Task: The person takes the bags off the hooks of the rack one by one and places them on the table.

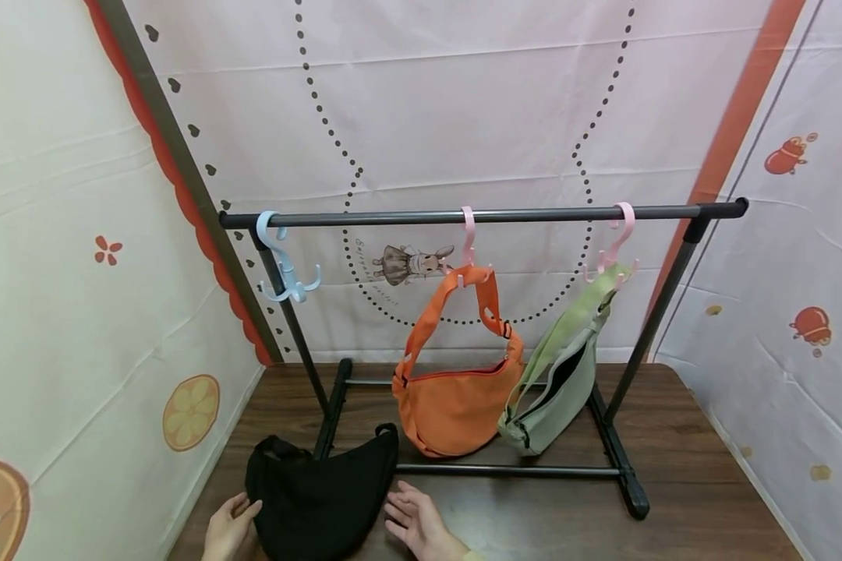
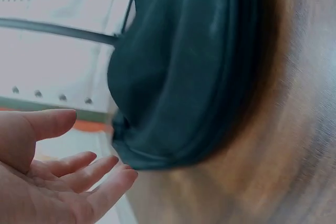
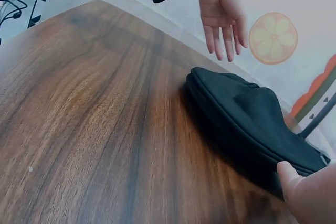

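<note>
A black shoulder bag point(image 1: 320, 499) lies on the wooden table at the front left, partly over the rack's left foot. My left hand point(image 1: 228, 530) is at its left side, fingers extended and apart from the thumb; in the left wrist view the fingertips are right by one end of the bag point(image 2: 178, 77). At the bag's right side is my right hand point(image 1: 422, 520), palm toward it with loosely bent fingers. In the right wrist view, the right thumb point(image 3: 294, 179) overlaps the bag's lower edge, and the other fingers are hidden.
A black metal rack point(image 1: 365, 220) spans the table. An orange bag point(image 1: 456, 413) and a pale green bag point(image 1: 568, 389) hang from pink hooks on its bar. A light blue hook point(image 1: 288, 273) hangs at the left with nothing on it. Printed cloth walls enclose the table.
</note>
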Motion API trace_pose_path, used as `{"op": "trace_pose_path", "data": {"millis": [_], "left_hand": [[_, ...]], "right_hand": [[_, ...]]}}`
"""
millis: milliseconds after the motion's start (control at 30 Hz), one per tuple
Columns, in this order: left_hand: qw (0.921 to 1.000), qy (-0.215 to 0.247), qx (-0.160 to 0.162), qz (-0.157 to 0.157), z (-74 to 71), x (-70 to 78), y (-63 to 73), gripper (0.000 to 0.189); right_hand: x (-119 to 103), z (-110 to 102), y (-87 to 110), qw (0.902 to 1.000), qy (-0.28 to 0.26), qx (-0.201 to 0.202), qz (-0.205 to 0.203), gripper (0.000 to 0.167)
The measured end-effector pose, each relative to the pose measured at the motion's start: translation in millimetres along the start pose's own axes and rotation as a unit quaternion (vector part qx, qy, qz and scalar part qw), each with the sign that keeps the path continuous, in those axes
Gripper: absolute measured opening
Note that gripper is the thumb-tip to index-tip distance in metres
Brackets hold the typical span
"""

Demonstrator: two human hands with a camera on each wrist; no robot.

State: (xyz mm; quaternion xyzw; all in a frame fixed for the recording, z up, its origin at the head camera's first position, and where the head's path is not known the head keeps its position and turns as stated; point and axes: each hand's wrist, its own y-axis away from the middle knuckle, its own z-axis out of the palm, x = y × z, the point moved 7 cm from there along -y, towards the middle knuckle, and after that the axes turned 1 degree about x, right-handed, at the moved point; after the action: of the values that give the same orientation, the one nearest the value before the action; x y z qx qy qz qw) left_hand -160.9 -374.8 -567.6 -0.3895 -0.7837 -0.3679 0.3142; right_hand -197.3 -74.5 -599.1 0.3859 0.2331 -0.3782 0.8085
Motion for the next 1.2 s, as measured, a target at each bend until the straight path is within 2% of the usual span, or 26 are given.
{"op": "trace_pose_path", "data": {"millis": [167,267,400,500,667,800,867,1000,1133,1200], "left_hand": [[0.9985,-0.037,-0.002,0.041,3.0,35.2,9.0,0.081],[0.9956,-0.051,0.001,0.079,3.9,64.3,17.0,0.075],[0.9857,-0.081,0.008,0.148,5.9,107.9,31.9,0.064],[0.973,-0.096,0.012,0.21,11.4,140.8,44.8,0.06],[0.9388,-0.101,0.018,0.329,23.1,191.9,69.4,0.058],[0.9085,-0.077,0.005,0.411,25.6,234.8,90.2,0.055],[0.8915,-0.071,0.001,0.447,24.2,257.4,101.0,0.054],[0.8564,-0.084,0.004,0.51,21.5,297.7,122.8,0.055],[0.8231,-0.094,-0.005,0.56,22.4,328.8,140.8,0.058],[0.8028,-0.1,-0.003,0.588,23.8,341.9,148.2,0.06]], "right_hand": [[-12,0,7.6,0.9999,-0.002,-0.011,0.001,0.068],[-24,1,13.7,0.9996,0.009,-0.024,-0.014,0.067],[-44,3,23.1,0.9977,0.029,-0.04,-0.046,0.065],[-59,2,29.8,0.9961,0.033,-0.048,-0.066,0.063],[-80,3,42.3,0.9932,0.044,-0.067,-0.085,0.062],[-98,6,52.4,0.984,0.102,-0.085,-0.119,0.063],[-109,7,57.4,0.9728,0.149,-0.091,-0.152,0.063],[-127,7,65.8,0.944,0.236,-0.091,-0.212,0.061],[-137,5,71.9,0.9233,0.287,-0.089,-0.239,0.06],[-140,5,74.5,0.912,0.31,-0.093,-0.253,0.059]]}}
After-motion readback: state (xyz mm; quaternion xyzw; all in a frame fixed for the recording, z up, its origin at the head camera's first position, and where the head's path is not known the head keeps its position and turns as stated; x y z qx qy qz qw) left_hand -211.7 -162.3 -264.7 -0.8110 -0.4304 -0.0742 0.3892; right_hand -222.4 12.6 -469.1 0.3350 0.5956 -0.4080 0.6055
